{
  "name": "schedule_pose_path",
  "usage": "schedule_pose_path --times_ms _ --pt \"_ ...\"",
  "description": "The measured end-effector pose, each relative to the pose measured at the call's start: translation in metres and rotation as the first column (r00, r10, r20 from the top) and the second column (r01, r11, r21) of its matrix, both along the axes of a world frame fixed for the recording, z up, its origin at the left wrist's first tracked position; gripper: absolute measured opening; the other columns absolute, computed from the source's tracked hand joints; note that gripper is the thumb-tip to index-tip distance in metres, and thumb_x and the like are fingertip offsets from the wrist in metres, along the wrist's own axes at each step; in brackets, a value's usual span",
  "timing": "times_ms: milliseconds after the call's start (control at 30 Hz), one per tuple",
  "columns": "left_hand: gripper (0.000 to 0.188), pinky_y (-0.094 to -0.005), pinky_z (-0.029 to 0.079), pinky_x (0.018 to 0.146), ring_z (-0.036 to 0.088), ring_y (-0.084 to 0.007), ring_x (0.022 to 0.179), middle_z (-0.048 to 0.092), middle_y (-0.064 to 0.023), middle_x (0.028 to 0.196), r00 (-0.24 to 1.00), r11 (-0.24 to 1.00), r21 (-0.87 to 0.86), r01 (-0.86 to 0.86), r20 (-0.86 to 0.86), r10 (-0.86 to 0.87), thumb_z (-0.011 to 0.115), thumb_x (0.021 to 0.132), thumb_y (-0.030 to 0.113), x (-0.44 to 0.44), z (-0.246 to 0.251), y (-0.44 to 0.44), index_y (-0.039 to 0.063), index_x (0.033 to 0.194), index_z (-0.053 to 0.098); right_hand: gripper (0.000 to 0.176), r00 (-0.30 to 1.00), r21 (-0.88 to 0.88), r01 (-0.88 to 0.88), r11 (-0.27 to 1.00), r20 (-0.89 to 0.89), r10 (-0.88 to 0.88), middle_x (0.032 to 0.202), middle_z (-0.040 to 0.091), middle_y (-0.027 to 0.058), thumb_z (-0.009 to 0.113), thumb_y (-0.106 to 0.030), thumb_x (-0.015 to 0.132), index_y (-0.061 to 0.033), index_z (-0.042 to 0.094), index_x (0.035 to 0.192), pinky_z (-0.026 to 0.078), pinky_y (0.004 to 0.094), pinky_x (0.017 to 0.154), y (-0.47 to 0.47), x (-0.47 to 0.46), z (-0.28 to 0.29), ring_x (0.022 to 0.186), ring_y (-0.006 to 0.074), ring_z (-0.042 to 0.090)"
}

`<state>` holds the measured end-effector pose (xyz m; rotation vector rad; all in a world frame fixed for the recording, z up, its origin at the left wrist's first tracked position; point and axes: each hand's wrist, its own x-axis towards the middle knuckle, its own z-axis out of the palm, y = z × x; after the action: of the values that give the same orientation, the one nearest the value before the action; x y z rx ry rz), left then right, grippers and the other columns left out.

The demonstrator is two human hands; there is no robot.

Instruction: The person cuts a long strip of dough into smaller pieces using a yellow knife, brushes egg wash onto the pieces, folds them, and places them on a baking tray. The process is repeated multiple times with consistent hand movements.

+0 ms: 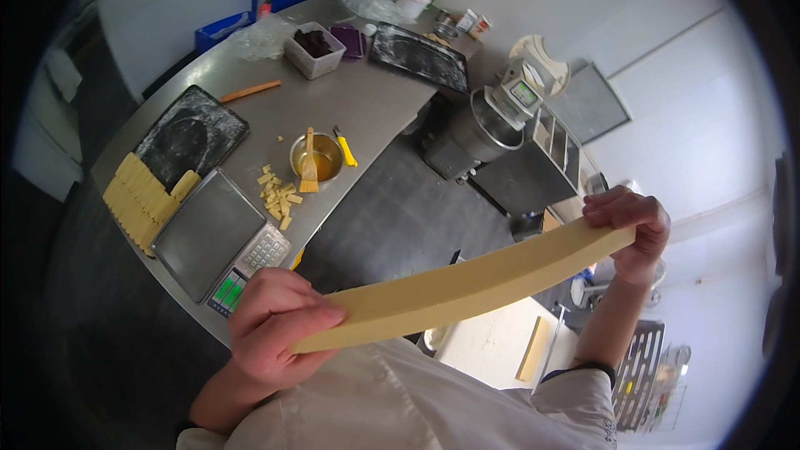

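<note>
A long, thick strip of pale yellow dough [462,287] is held up in front of my white jacket. My left hand [275,325] pinches one end, thumb on top. At the far right end, my right hand [631,231] grips the strip with fingers curled over it. Between the hands the strip sags slightly and touches nothing else that I can see. Beyond my left hand stands a digital scale [209,234] with a bare steel platform. Small cut dough pieces [278,197] lie in a heap beside it.
A steel bowl [328,162] holds amber liquid and a pastry brush [309,169]; a yellow-handled knife [345,149] lies alongside. Flat dough pieces [137,200] overlap a floured tray [194,131]. A mixer [494,112] stands across the floor. Another dough strip [532,350] rests on a white board [490,337].
</note>
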<state>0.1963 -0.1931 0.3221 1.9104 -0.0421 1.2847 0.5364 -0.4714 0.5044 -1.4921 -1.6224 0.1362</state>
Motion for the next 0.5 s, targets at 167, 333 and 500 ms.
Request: schedule_pose_path --times_ms 167,333,500 --pt "0.041 -0.0347 0.058 0.069 0.071 -0.0245 0.085 0.071 -0.005 0.096 0.997 0.998 0.032 -0.054 0.05 0.052 0.1 0.069 -0.002 -0.028 0.008 0.013 0.004 0.107 0.084 0.034 0.993 -0.001 -0.107 0.994 -0.054 0.106 0.104 0.082 0.0216 0.093 -0.021 0.099 -0.0013 0.068 0.111 0.065 0.0519 0.089 0.046 0.008 -0.006 0.099 0.0348 0.078" --pt "0.044 -0.0337 0.057 0.07 0.07 -0.0241 0.084 0.07 -0.0067 0.096 0.99 0.991 0.022 -0.132 0.042 0.131 0.1 0.075 -0.001 -0.049 0.019 0.02 0.004 0.114 0.08 0.044 0.969 -0.065 -0.238 0.969 -0.089 0.232 0.113 0.082 0.0208 0.096 -0.012 0.094 0.0042 0.071 0.126 0.067 0.0535 0.096 0.09 0.004 0.02 0.105 0.0375 0.081" --pt "0.037 -0.0295 0.054 0.081 0.073 -0.0188 0.099 0.078 -0.0105 0.115 0.998 0.894 -0.446 0.044 -0.02 -0.059 0.092 0.096 0.009 -0.057 0.001 0.023 0.002 0.122 0.067 0.057 0.924 -0.38 0.141 0.914 0.382 0.016 0.128 0.08 0.0181 0.09 -0.021 0.097 0.0024 0.071 0.145 0.069 0.0446 0.098 0.169 -0.048 0.15 0.111 0.029 0.082"
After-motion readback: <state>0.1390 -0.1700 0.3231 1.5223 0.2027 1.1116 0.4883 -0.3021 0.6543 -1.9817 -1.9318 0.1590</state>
